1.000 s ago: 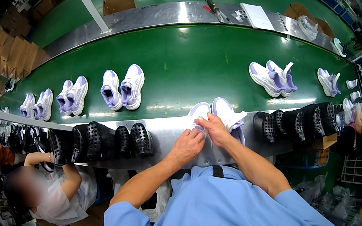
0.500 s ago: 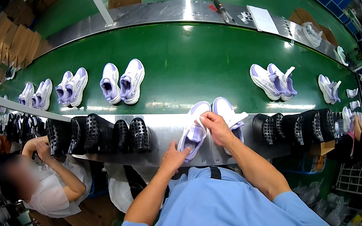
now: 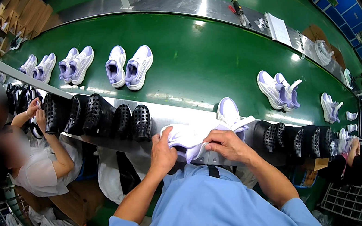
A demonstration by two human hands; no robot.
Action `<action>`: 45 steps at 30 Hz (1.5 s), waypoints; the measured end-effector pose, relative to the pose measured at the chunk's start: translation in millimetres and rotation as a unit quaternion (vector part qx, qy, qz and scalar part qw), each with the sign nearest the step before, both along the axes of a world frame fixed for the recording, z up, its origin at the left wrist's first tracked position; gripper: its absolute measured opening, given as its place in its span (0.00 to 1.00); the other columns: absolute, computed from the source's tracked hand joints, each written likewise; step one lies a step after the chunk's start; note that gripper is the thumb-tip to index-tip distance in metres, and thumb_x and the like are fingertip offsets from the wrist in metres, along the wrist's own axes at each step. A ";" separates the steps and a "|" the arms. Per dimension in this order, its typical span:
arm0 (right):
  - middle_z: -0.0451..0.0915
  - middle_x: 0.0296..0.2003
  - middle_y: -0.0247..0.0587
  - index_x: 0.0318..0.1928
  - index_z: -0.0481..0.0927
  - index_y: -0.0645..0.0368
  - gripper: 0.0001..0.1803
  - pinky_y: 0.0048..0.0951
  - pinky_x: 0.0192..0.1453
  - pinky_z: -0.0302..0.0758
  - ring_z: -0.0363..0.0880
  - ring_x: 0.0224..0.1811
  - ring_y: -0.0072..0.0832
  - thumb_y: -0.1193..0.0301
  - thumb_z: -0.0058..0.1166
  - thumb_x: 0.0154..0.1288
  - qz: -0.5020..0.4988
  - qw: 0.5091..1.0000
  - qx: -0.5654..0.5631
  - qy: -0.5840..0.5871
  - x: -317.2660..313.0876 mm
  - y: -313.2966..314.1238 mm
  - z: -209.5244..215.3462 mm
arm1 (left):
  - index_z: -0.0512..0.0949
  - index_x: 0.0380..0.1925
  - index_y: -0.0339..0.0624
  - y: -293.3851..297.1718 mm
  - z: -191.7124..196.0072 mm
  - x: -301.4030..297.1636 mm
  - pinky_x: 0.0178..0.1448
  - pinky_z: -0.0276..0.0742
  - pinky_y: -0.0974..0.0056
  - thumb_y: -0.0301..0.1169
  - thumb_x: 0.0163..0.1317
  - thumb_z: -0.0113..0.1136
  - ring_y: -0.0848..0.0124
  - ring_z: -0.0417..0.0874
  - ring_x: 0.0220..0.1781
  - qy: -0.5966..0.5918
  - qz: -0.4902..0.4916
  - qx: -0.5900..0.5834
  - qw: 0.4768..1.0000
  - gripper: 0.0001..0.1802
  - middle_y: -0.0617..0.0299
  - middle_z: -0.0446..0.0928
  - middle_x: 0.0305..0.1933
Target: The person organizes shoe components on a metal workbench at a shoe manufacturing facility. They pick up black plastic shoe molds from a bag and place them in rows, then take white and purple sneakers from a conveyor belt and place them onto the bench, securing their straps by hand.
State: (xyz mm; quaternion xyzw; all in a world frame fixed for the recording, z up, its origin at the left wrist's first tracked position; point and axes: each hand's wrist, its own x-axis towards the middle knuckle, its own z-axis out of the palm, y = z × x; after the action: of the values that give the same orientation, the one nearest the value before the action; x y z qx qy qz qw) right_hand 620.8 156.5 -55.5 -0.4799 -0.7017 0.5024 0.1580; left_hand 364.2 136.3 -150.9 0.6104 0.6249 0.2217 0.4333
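A white and lilac sneaker (image 3: 185,135) lies turned on its side over the near metal ledge, close to my body. My left hand (image 3: 163,153) grips one end of it, fingers wrapped over the upper. With thumb and fingers, my right hand (image 3: 227,145) pinches the white edge at the sneaker's other end; exactly which part is hard to make out. Just beyond my right hand stands the matching sneaker (image 3: 227,110), toe pointing away, its loose white strap sticking out to the right.
Black perforated shoe moulds (image 3: 97,114) line the ledge at left, with more moulds (image 3: 294,136) at right. Sneaker pairs (image 3: 139,67) stand on the green conveyor belt (image 3: 192,60). A co-worker (image 3: 41,166) sits at left. Tools (image 3: 240,13) and a white pad (image 3: 278,30) lie on the far ledge.
The sneaker in my hands has gone from upright to lying sideways. My right hand has moved lower, from its strap to its edge. The view has shifted and turned slightly.
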 end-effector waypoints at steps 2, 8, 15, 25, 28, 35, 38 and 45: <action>0.83 0.39 0.47 0.47 0.85 0.64 0.11 0.38 0.46 0.78 0.82 0.41 0.42 0.68 0.62 0.73 0.012 1.000 0.022 0.002 -2.3 -0.9 1.2 | 0.71 0.72 0.53 1.2 8.2 -3.6 0.70 0.74 0.46 0.17 0.54 0.58 0.33 0.74 0.65 0.006 -0.018 0.048 0.999 0.41 0.28 0.66 0.66; 0.84 0.37 0.49 0.44 0.85 0.66 0.12 0.38 0.44 0.78 0.83 0.38 0.42 0.68 0.62 0.72 0.007 0.999 -0.025 -0.019 -17.8 2.7 10.3 | 0.77 0.67 0.52 4.3 38.7 -0.7 0.72 0.74 0.48 0.12 0.50 0.55 0.34 0.73 0.67 0.000 -0.054 0.076 0.996 0.41 0.34 0.66 0.68; 0.85 0.31 0.47 0.39 0.86 0.66 0.12 0.35 0.39 0.77 0.82 0.32 0.32 0.67 0.66 0.69 -0.034 0.995 -0.095 -0.014 -28.3 2.0 7.0 | 0.80 0.65 0.51 14.4 54.9 -8.9 0.71 0.75 0.49 0.10 0.47 0.56 0.36 0.74 0.67 -0.002 -0.103 0.136 0.985 0.41 0.35 0.66 0.69; 0.86 0.28 0.46 0.33 0.85 0.64 0.16 0.37 0.38 0.79 0.85 0.31 0.31 0.63 0.72 0.62 0.007 0.981 -0.167 -0.099 -41.1 8.8 -2.1 | 0.80 0.65 0.50 11.0 71.5 -13.6 0.70 0.76 0.49 0.11 0.48 0.57 0.37 0.77 0.64 -0.010 -0.139 0.099 0.985 0.40 0.35 0.67 0.69; 0.83 0.25 0.42 0.31 0.83 0.66 0.16 0.34 0.34 0.75 0.79 0.27 0.28 0.64 0.71 0.64 -0.042 0.971 -0.183 -0.148 -54.5 19.6 4.5 | 0.78 0.67 0.50 2.3 60.5 -16.6 0.64 0.82 0.52 0.13 0.53 0.56 0.38 0.80 0.60 0.028 -0.111 0.070 0.991 0.38 0.35 0.67 0.69; 0.84 0.32 0.51 0.33 0.81 0.64 0.13 0.43 0.41 0.79 0.85 0.36 0.46 0.66 0.67 0.65 -0.213 0.969 -0.005 -0.122 -50.4 3.8 -28.5 | 0.72 0.72 0.44 -12.5 -14.1 -6.9 0.40 0.92 0.54 0.20 0.61 0.53 0.46 0.89 0.46 -0.134 0.174 -0.319 0.922 0.35 0.39 0.80 0.61; 0.83 0.36 0.51 0.41 0.79 0.62 0.16 0.44 0.44 0.80 0.86 0.41 0.48 0.64 0.68 0.63 -0.138 0.979 -0.009 -0.147 -53.5 -9.2 -37.7 | 0.69 0.73 0.42 -6.2 -16.4 6.4 0.31 0.92 0.58 0.27 0.62 0.56 0.52 0.91 0.46 -0.077 0.136 -0.374 0.914 0.36 0.42 0.80 0.63; 0.81 0.38 0.45 0.44 0.76 0.57 0.17 0.46 0.42 0.82 0.85 0.41 0.46 0.66 0.69 0.60 -0.065 0.939 0.220 -0.255 -65.7 -16.8 -78.7 | 0.80 0.45 0.38 -4.0 -27.7 26.0 0.45 0.82 0.45 0.38 0.63 0.67 0.44 0.86 0.40 0.181 -0.016 0.059 0.982 0.17 0.43 0.83 0.41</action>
State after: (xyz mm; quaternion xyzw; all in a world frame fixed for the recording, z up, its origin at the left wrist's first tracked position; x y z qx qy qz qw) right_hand 555.1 139.7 -134.2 -0.5900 -0.7786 0.1848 0.1076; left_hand 390.2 132.3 -178.6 0.6745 0.6695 0.1368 0.2795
